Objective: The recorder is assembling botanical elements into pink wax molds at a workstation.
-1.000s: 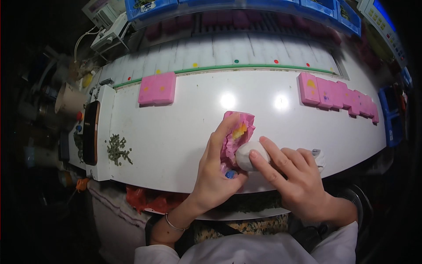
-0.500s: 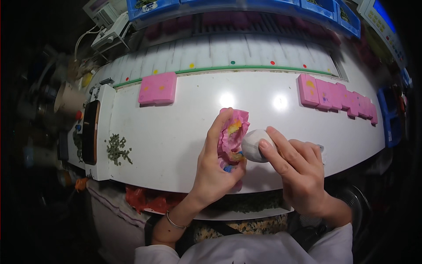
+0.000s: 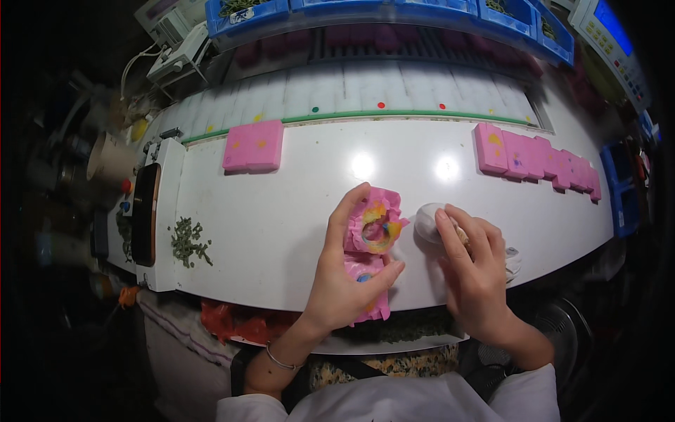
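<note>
My left hand point(image 3: 337, 281) grips a crumpled pink wrapper-like piece point(image 3: 360, 235), soft-looking and creased, with yellow, orange and blue stains. A hollow with a yellow rim shows in its upper part, while the lower part carries a blue spot by my thumb. Just to the right, my right hand point(image 3: 478, 271) has its fingers closed on a rounded whitish-grey ball point(image 3: 427, 224), held low over the white table and apart from the pink piece. A beige patch shows under those fingers. Beside this hand lies a crumpled white thing point(image 3: 515, 264), partly hidden.
Pink blocks stand at the far left point(image 3: 253, 146) and in a row at the right point(image 3: 538, 156). Behind runs a pale slatted conveyor point(image 3: 281, 91) with coloured dots. Green pellets point(image 3: 188, 241) lie left, beside a dark flat panel point(image 3: 146, 213). Blue bins point(image 3: 316, 8) hang above.
My right hand has drawn the ball rightward, away from the pink piece. In my left hand the pink piece has opened out, baring its hollow. The conveyor's dots have shifted left.
</note>
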Motion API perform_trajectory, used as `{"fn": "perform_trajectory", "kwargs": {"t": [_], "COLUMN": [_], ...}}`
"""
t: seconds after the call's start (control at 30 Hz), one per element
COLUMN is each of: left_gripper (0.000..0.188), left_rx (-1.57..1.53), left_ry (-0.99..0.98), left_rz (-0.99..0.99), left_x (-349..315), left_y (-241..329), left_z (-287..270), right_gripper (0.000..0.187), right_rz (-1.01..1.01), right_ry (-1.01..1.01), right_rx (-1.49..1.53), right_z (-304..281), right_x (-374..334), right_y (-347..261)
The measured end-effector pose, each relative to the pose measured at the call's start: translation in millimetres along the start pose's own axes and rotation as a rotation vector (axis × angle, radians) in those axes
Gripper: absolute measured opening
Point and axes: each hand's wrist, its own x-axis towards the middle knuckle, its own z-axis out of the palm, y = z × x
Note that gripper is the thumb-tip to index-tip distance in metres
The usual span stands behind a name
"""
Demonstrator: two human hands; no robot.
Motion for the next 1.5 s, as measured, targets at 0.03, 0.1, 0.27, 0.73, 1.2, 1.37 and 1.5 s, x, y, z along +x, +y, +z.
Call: {"fn": "perform_trajectory", "kwargs": {"t": [0.03,0.1,0.27,0.73,1.2,1.37,1.5], "left_gripper": [0.075,0.07,0.053,0.045,0.066,0.062,0.052], "left_rx": [0.0,-0.123,-0.072,-0.337,-0.348,-0.298,-0.364], "left_ry": [-0.003,-0.014,-0.11,-0.096,0.024,-0.081,-0.127], "left_rz": [0.001,-0.045,0.011,-0.126,-0.037,0.039,0.107], "left_x": [-1.4,-3.9,-7.9,-18.9,-20.0,-26.2,-26.9], "left_y": [2.7,8.6,15.6,12.9,0.6,-3.0,-5.9], "left_z": [2.3,8.0,11.9,16.7,7.2,10.1,10.1], "right_gripper": [0.071,0.068,0.063,0.027,0.038,0.039,0.04], "right_rz": [-0.015,0.024,0.354,0.508,-0.36,-0.351,-0.304], "right_ry": [0.059,0.028,-0.009,-0.104,0.129,0.298,0.334], "right_rx": [0.143,0.282,0.913,1.335,0.302,0.252,0.248], "right_z": [0.5,-2.3,7.1,1.6,0.8,10.1,2.9], "right_x": [3.0,8.8,14.3,23.7,-14.5,-15.4,-11.1], "right_y": [-4.7,-11.8,-13.7,-21.0,-42.4,-37.7,-42.4]}}
